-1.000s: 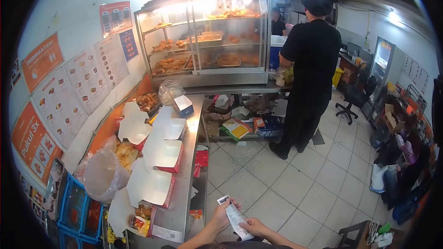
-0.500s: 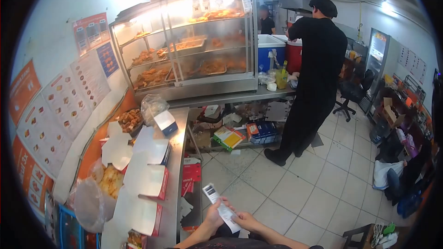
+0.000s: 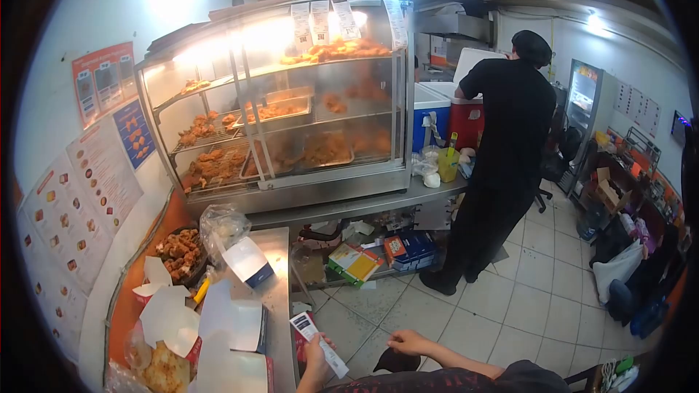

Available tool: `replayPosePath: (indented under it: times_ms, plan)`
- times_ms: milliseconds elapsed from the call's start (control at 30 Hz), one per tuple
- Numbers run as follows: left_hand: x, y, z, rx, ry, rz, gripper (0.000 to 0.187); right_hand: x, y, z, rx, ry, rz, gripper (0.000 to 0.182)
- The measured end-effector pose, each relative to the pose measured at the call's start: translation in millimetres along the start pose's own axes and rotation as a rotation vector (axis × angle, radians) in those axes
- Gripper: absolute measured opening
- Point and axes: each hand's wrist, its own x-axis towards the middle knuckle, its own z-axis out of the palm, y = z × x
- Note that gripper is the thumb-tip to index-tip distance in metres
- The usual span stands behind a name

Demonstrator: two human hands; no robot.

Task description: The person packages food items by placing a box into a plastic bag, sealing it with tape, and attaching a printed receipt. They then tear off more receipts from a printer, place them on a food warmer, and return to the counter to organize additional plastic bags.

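Note:
My left hand (image 3: 316,355) is closed on a white printed paper slip (image 3: 320,343), beside the edge of the metal counter (image 3: 279,276). To its right, my right hand (image 3: 406,342) is apart from the slip, with its fingers curled; whether anything is in them is too small to tell. Open white-and-red boxes (image 3: 233,364) stand on the counter at the left. Behind them are a bowl of fried pieces (image 3: 180,255), a clear plastic bag (image 3: 222,229) and a blue-and-white box (image 3: 249,262).
A glass display case (image 3: 291,116) with fried food stands ahead, with slips hanging from its top. A person in black (image 3: 510,116) stands by a red cooler (image 3: 466,120) and a blue cooler (image 3: 431,120). Boxes (image 3: 357,263) lie on the shelf under the counter.
My right hand has let go of the slip and moved right. The slip is now in my left hand alone, further left. The view has shifted closer to the display case.

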Motion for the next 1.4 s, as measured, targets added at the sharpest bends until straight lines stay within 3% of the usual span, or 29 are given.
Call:
replayPosePath:
  times_ms: [167, 233, 333, 433, 500, 600, 667, 767, 833, 967, 1033, 1067, 1133, 1200, 1233, 1300, 1400]
  plan:
    - [26.5, 4.1, 45.3, 0.124, -0.160, -0.074, 0.019, 24.7, 10.2, -19.7, 0.016, -0.009, 0.056, 0.026]
    - [35.5, 11.2, 58.2, 0.150, -0.189, -0.134, 0.019, 30.3, 7.7, -30.7, -0.031, -0.115, 0.140, 0.027]
    - [51.6, 20.2, 69.9, -0.099, -0.231, -0.338, 0.018, 60.4, 28.0, -45.6, 0.044, -0.245, 0.176, 0.031]
    - [70.9, 30.2, 78.5, -0.140, -0.233, -0.324, 0.017, 99.5, 14.9, -95.1, -0.035, -0.333, 0.105, 0.034]
    - [85.4, 38.0, 83.6, -0.142, -0.220, -0.299, 0.016, 127.6, -16.4, -150.7, -0.182, -0.267, -0.019, 0.034]
    - [111.0, 48.5, 89.6, -0.156, -0.191, -0.265, 0.015, 173.0, -62.1, -240.2, -0.438, 0.159, -0.395, 0.029]
    - [128.0, 58.4, 96.8, -0.154, -0.155, -0.250, 0.014, 181.4, -121.9, -302.6, -0.307, 0.330, -0.446, 0.027]
    - [160.6, 64.4, 105.0, -0.150, -0.132, -0.210, 0.014, 211.2, -181.8, -387.8, -0.099, 0.737, -0.732, 0.021]
    - [186.5, 62.1, 111.0, -0.152, -0.113, -0.177, 0.015, 197.8, -244.2, -435.9, -0.130, 0.881, -0.817, 0.017]
    - [230.2, 61.3, 135.6, -0.213, -0.107, -0.125, 0.015, 212.9, -337.3, -539.4, -0.356, 1.210, -1.078, 0.022]
    - [230.9, 74.4, 163.8, -0.118, -0.038, -0.100, 0.026, 231.0, -383.2, -584.4, -0.491, 1.444, -1.161, 0.036]
    - [237.2, 76.0, 175.6, -0.192, -0.018, -0.133, 0.021, 241.7, -406.8, -603.4, -0.545, 1.538, -1.196, 0.045]
    - [245.3, 84.4, 193.1, -0.138, -0.016, -0.127, 0.021, 269.5, -442.6, -629.8, -0.607, 1.634, -1.230, 0.054]
    - [250.6, 90.0, 201.5, -0.081, -0.011, -0.128, 0.020, 305.1, -460.1, -644.2, -0.747, 1.709, -1.056, 0.069]
    - [254.2, 93.3, 203.4, -0.036, -0.015, -0.098, 0.021, 316.2, -461.3, -639.2, -0.749, 1.716, -1.049, 0.069]
    - [262.0, 96.7, 204.6, 0.014, -0.026, -0.077, 0.021, 337.9, -451.4, -621.1, -0.748, 1.963, -1.034, 0.072]
    - [274.2, 107.5, 199.7, -0.009, -0.029, -0.119, 0.019, 343.0, -446.5, -608.9, -0.720, 1.966, -0.963, 0.072]
